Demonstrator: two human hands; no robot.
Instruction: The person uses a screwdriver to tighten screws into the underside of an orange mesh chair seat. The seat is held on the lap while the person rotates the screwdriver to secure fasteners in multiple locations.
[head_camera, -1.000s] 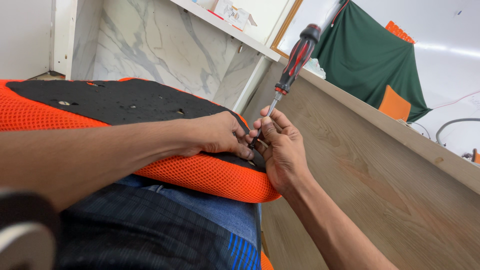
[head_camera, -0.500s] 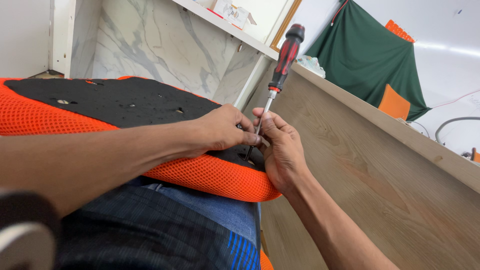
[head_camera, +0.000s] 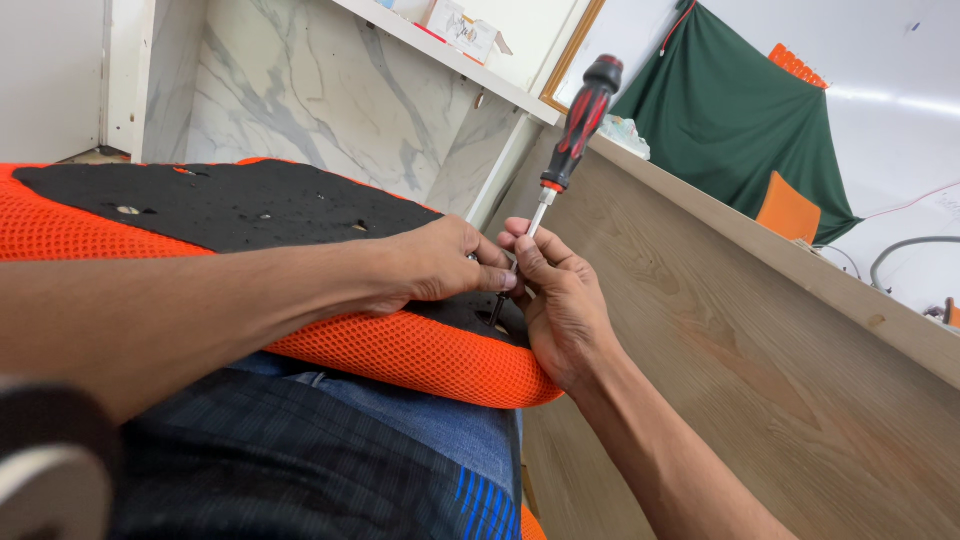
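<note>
While both hands' fingers pinch the red-and-black-handled steel screwdriver (head_camera: 572, 140) shaft, its tip meets the orange mesh, black-backed seat cushion (head_camera: 300, 270). The left hand (head_camera: 440, 262) and right hand (head_camera: 560, 300) grip low. The tall handle could tilt, slipping the tip off.

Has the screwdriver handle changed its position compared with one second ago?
Yes. The screwdriver handle has swung left, away from the green cloth, standing more upright.

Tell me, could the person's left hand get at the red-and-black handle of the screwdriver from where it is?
Probably yes. The left hand rests by the shaft, and the red-and-black screwdriver handle stands bare above both hands; the right hand grips only lower down.
</note>
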